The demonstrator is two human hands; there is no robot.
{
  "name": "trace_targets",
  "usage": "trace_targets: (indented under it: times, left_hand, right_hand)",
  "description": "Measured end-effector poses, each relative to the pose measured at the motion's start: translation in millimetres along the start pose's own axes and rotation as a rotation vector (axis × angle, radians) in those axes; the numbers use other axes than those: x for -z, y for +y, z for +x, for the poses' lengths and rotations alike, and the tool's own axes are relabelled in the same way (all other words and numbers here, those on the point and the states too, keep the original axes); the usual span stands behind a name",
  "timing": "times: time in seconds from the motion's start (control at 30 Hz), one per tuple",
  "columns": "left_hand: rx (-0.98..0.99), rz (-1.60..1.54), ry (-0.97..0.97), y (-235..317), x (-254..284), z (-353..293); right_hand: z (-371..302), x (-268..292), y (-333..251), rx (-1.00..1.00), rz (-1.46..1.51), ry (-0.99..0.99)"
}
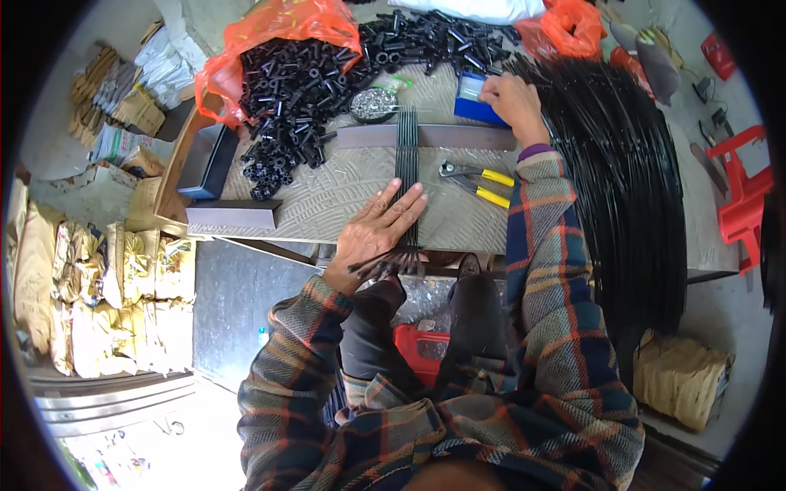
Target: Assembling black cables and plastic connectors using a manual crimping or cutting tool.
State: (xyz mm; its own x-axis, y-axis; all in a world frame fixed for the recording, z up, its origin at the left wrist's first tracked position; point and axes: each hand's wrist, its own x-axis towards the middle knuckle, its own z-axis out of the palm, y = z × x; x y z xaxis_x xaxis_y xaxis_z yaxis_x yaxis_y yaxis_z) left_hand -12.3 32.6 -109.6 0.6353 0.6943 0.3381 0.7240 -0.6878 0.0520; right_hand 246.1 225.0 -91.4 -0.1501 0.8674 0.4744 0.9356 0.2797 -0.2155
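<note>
My left hand lies with fingers outstretched on a flat row of thin black rods. The rods sit side by side across a grey strip on the worktable, and their near ends fan out past its front edge. At the far right, my right hand is over a small blue box with pale contents. Its fingers are bent together at the box; whatever they pinch is hidden. Pliers with yellow handles rest between the rods and my right forearm. A round dish of small metal pieces stands left of the rods' far ends.
Black tubular parts spill from an orange plastic bag at the back left. A large sheaf of long black rods hangs over the table's right side. An open dark box stands at the left edge, a red stool at far right.
</note>
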Motion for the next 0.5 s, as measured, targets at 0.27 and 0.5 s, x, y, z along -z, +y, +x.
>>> trace_targets:
  times: [0.27, 0.5]
  left_hand:
    - [-0.04, -0.116, -0.039, -7, 8, -1]
    - [-0.045, 0.015, -0.019, -10, 0, 0]
  right_hand:
    - [1, 0, -6, 0.167, 0.105, 0.327]
    - [-7, -3, -62, 0.278, 0.63, 0.105]
